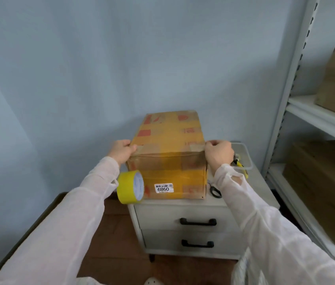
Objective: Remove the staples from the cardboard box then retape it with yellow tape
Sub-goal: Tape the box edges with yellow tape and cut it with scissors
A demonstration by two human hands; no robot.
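A: How far w/ the box (168, 153)?

B: Nearly done, I think. It stands on the drawer cabinet (183, 214). Yellow tape strips cross its top and front, and I see no staples.

A: Hands?

B: The left hand (122, 151) grips the box's top left edge, thumb on top. The right hand (219, 154) pinches the top right edge w/ curled fingers; tape end or cardboard, cannot tell. The tape roll (128, 187) hangs on the left forearm, at the box's front left corner. The pliers (241, 166) lie right of the box, so staples are prob. finished.
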